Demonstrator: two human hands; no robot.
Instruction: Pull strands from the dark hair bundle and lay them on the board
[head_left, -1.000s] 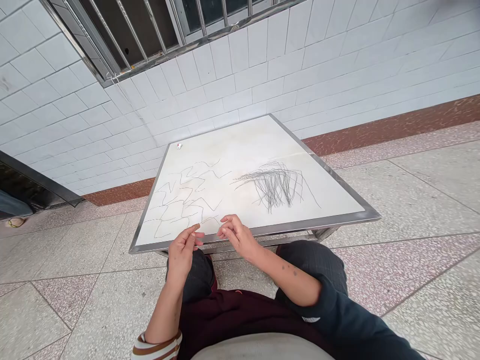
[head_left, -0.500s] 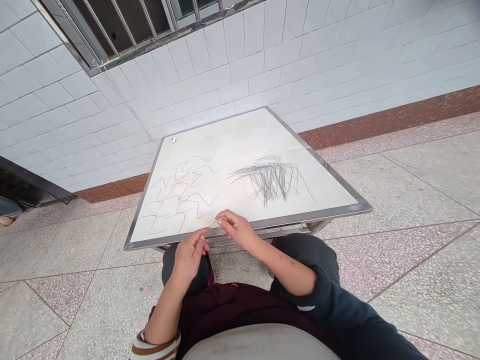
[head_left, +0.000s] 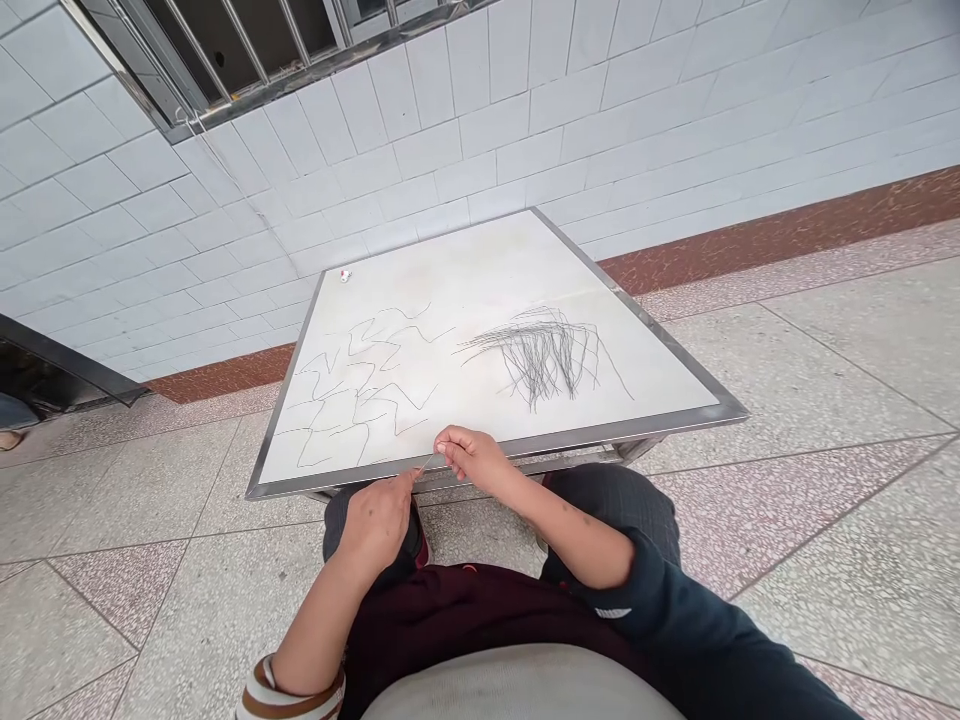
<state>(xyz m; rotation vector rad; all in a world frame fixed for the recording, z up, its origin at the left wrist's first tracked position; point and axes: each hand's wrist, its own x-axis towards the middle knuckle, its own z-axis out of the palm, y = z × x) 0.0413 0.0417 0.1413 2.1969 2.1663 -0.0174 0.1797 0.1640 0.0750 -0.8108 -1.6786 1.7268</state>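
Both hands are at the near edge of a white table (head_left: 480, 270) with a grey metal rim. My left hand (head_left: 379, 515) is just below that edge, its fingers closed on one end of a thin wire (head_left: 426, 464). To its right and slightly higher, my right hand (head_left: 469, 453) pinches the wire's other end. Several bent thin wires (head_left: 364, 385) lie spread over the left part of the tabletop. A dense heap of dark thin wires (head_left: 551, 355) rests right of the middle.
A small white and red item (head_left: 345, 276) sits at the table's far left corner. Behind the table stands a white tiled wall (head_left: 637, 120) with a barred window (head_left: 255, 50). My knees are under the near edge, above a speckled floor (head_left: 247, 590).
My left hand has turned, its back now facing up and its fingers pointing toward the right hand. My right hand has shifted slightly downward. More of the wire shows between them.
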